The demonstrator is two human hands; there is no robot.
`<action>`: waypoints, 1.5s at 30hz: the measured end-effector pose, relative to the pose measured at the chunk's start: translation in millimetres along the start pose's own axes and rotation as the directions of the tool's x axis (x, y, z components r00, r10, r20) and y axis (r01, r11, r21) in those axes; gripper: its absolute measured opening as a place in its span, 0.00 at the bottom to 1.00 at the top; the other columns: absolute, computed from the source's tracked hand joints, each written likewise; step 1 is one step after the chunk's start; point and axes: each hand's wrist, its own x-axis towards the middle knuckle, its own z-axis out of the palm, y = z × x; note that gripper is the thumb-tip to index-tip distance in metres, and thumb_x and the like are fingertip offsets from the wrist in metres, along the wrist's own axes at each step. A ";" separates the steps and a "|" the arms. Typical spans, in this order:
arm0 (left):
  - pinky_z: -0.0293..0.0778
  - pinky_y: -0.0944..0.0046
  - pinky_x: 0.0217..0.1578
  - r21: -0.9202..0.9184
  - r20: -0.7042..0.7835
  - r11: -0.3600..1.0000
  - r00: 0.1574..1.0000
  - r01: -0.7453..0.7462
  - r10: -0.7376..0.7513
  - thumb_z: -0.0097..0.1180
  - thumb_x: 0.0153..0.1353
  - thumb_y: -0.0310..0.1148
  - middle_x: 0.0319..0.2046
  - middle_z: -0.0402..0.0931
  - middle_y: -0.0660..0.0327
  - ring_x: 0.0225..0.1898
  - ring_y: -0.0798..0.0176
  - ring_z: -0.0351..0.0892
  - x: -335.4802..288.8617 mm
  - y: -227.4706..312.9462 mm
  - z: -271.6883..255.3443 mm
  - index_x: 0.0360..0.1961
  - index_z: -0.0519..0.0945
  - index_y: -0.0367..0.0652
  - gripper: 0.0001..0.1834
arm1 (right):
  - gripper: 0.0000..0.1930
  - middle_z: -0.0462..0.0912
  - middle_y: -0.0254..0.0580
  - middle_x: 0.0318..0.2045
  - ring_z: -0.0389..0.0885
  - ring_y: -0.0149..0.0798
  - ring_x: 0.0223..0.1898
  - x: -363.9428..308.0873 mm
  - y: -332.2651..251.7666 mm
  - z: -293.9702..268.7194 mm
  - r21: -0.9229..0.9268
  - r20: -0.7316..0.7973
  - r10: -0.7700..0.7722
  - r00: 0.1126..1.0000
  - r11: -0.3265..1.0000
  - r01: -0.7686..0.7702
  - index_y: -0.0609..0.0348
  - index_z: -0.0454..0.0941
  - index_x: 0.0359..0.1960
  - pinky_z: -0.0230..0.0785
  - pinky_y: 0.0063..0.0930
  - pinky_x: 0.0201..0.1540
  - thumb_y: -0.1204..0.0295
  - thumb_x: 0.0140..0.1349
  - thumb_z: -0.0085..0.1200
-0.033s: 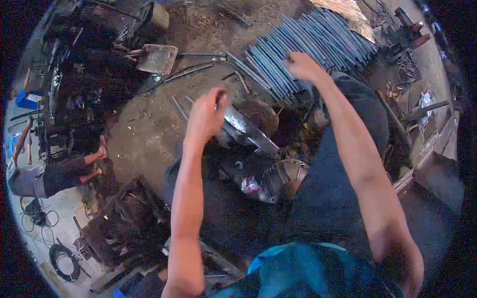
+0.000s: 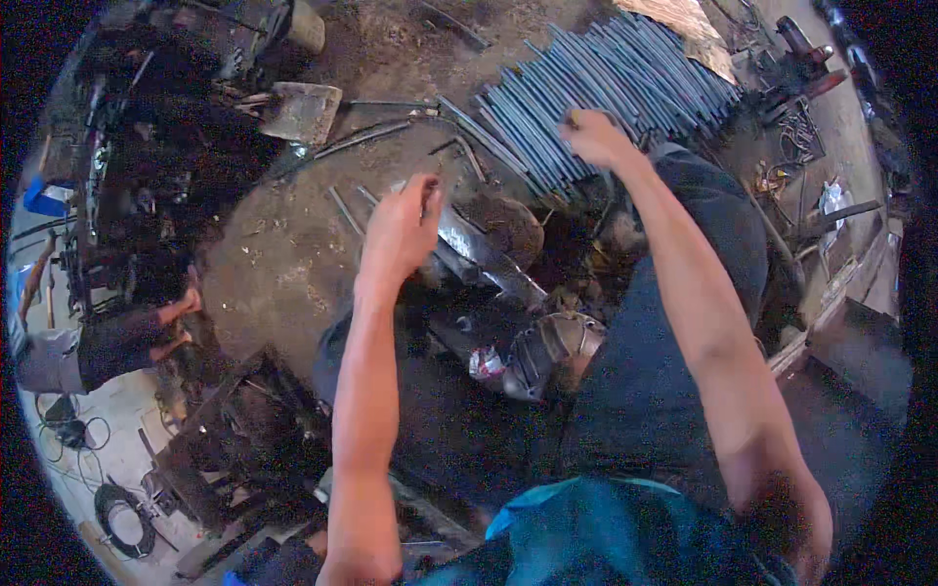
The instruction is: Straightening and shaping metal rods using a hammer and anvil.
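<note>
Teal top (image 2: 576, 537), dark blue trousers (image 2: 625, 381), bare forearms (image 2: 366, 391)

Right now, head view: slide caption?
Left hand near a shiny strip, right hand against a backdrop of grey rods.

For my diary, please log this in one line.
left hand: curled, near shiny metal | right hand: curled, near rods | rods: piled | holding: unclear

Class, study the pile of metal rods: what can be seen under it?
Brown ground shows along the left side of the rod pile. The surface directly underneath cannot be seen because the pile covers it. The right hand also hides some rods.
</note>
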 end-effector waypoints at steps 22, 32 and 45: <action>0.73 0.51 0.36 -0.226 0.356 0.960 0.931 0.164 -0.075 0.55 0.56 0.29 0.35 0.76 0.45 0.36 0.42 0.76 23.0 -20.2 14.9 0.48 0.71 0.35 0.18 | 0.09 0.81 0.55 0.33 0.82 0.53 0.36 119.5 191.3 161.7 -0.710 -0.044 0.199 0.979 0.683 -0.170 0.62 0.77 0.35 0.75 0.45 0.38 0.72 0.56 0.48; 0.73 0.52 0.43 -0.085 0.428 0.968 0.886 0.237 -0.180 0.52 0.59 0.29 0.40 0.77 0.46 0.43 0.43 0.76 20.1 -27.1 14.8 0.50 0.70 0.38 0.18 | 0.12 0.82 0.55 0.36 0.82 0.53 0.40 124.4 183.1 154.3 -0.622 -0.002 0.356 0.935 0.731 -0.279 0.62 0.82 0.31 0.74 0.45 0.43 0.67 0.50 0.53; 0.73 0.55 0.38 -0.118 0.233 0.972 0.957 0.204 -0.173 0.51 0.62 0.35 0.36 0.78 0.44 0.37 0.45 0.80 -4.3 -41.2 -4.5 0.46 0.74 0.36 0.16 | 0.16 0.80 0.61 0.32 0.78 0.59 0.40 120.9 8.6 -18.7 -0.590 -0.148 -0.032 0.988 0.805 -0.062 0.64 0.78 0.34 0.71 0.48 0.44 0.62 0.53 0.53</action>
